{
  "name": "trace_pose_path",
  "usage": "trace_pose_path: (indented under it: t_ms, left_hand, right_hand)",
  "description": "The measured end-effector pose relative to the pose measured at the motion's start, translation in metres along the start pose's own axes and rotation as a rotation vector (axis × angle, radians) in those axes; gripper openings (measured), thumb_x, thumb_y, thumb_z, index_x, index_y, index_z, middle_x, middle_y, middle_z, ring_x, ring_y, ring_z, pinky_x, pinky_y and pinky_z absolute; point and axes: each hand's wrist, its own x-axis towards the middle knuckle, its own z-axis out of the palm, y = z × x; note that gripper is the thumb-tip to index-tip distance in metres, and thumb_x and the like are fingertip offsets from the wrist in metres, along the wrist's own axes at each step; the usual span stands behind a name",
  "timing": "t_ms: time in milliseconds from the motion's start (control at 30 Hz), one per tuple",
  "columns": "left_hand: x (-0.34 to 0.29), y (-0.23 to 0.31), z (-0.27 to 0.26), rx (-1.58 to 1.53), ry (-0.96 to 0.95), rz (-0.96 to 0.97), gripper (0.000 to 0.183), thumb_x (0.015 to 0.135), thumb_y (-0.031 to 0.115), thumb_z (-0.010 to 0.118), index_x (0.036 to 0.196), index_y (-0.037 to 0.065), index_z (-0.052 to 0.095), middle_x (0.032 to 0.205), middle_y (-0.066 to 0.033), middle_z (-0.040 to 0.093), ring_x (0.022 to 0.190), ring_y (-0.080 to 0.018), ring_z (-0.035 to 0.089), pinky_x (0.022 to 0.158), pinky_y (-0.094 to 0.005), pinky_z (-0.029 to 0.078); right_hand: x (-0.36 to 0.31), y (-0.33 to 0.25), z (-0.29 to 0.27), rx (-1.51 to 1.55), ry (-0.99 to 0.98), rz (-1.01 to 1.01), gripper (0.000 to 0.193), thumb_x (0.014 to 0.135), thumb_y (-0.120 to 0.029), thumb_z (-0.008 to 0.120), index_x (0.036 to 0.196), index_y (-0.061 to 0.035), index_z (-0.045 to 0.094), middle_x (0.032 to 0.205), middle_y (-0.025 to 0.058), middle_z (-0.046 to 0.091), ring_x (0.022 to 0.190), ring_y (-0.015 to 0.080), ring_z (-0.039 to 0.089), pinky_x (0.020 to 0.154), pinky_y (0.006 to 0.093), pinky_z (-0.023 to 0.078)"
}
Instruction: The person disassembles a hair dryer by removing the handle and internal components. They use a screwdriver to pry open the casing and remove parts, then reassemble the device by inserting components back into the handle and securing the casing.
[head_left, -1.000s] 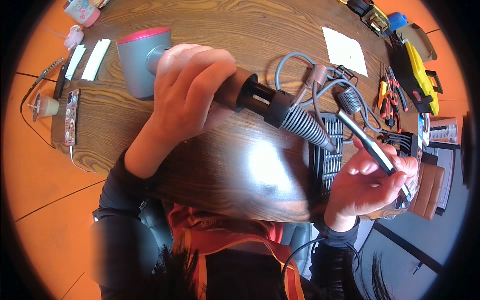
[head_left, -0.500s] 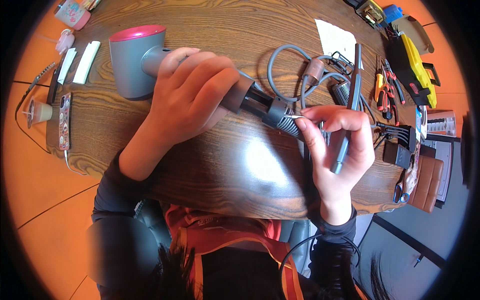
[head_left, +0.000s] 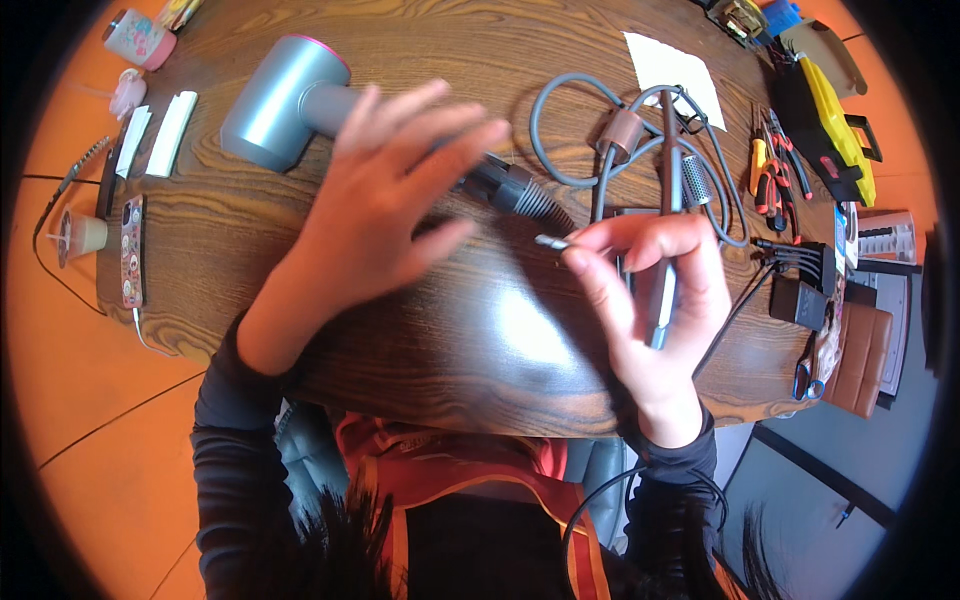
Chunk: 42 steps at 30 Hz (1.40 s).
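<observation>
A grey hair dryer (head_left: 275, 105) with a pink rim lies on the table at the left, its handle pointing right. My left hand (head_left: 375, 205), blurred by motion, is over the handle with its fingers spread. Beyond those fingers, the handle's dark end (head_left: 500, 183) leads into a ribbed cord sleeve (head_left: 545, 205). Thumb and forefinger of my right hand (head_left: 665, 275) pinch a small silver metal piece (head_left: 551, 242) just below this sleeve, apart from it. A slim grey pen-shaped tool (head_left: 669, 180) also rests upright in that hand, across the palm.
The dryer's coiled grey cable (head_left: 540, 120) has a brownish block on it, near a white paper (head_left: 668, 75). Pliers and cutters (head_left: 770, 190) lie at the right beside a yellow-black toolbox (head_left: 830, 130). White strips (head_left: 172, 133) and a phone (head_left: 133, 250) are at the left.
My left hand has let go of the dryer handle and its fingers have opened. The dryer now lies rolled on the table. My right hand has moved slightly left, away from the cord sleeve.
</observation>
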Motion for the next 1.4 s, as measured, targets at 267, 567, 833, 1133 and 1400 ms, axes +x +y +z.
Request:
trace_pose_path:
  t_ms: [267,567,833,1133,1400]
  left_hand:
    - [-0.017,0.020,0.010,-0.292,0.173,0.243,0.022,0.067,0.015,0.067,0.085,0.004,0.060,0.076,-0.0009,0.056,0.071,-0.0173,0.055,0.077,-0.0368,0.045]
    - [-0.018,0.022,0.002,-0.804,-0.027,-0.128,0.017,0.078,0.001,0.058,0.094,0.001,0.059,0.078,-0.0104,0.059,0.069,-0.0231,0.058,0.060,-0.0283,0.046]
    - [-0.017,0.022,0.003,-0.964,-0.020,-0.181,0.012,0.079,0.001,0.058,0.091,0.001,0.060,0.074,-0.0098,0.057,0.063,-0.0222,0.054,0.055,-0.0280,0.042]
    - [-0.018,0.018,0.000,-0.617,-0.045,0.006,0.016,0.074,0.011,0.065,0.087,0.003,0.060,0.068,-0.0088,0.053,0.057,-0.0214,0.052,0.053,-0.0300,0.042]
    - [-0.011,0.014,-0.011,-0.277,0.078,-0.016,0.058,0.065,0.031,0.069,0.115,0.005,0.054,0.086,-0.0068,0.052,0.076,-0.0228,0.050,0.068,-0.0309,0.043]
  right_hand:
    - [-0.003,-0.002,0.012,-0.034,-0.200,-0.059,0.029,0.071,0.002,0.070,0.077,-0.0067,0.043,0.073,0.0124,0.062,0.068,0.0159,0.062,0.060,0.0241,0.049]
    - [0.002,0.000,-0.005,0.310,-0.057,0.113,0.079,0.085,-0.065,0.018,0.109,0.0017,0.053,0.072,0.0124,0.061,0.070,0.0194,0.058,0.094,0.0468,0.035]
    - [0.000,0.000,-0.010,0.522,0.031,0.071,0.029,0.089,-0.023,0.050,0.080,0.0037,0.059,0.065,0.0136,0.061,0.050,0.0151,0.057,0.096,0.0506,0.035]
    - [0.000,-0.001,-0.005,0.401,-0.052,0.188,0.023,0.089,-0.014,0.047,0.076,0.0021,0.058,0.069,0.0114,0.060,0.047,0.0109,0.053,0.092,0.0454,0.039]
    - [0.006,0.014,-0.003,0.855,0.053,0.274,0.015,0.090,-0.016,0.047,0.088,-0.0018,0.048,0.063,0.0072,0.055,0.051,0.0104,0.051,0.076,0.0305,0.047]
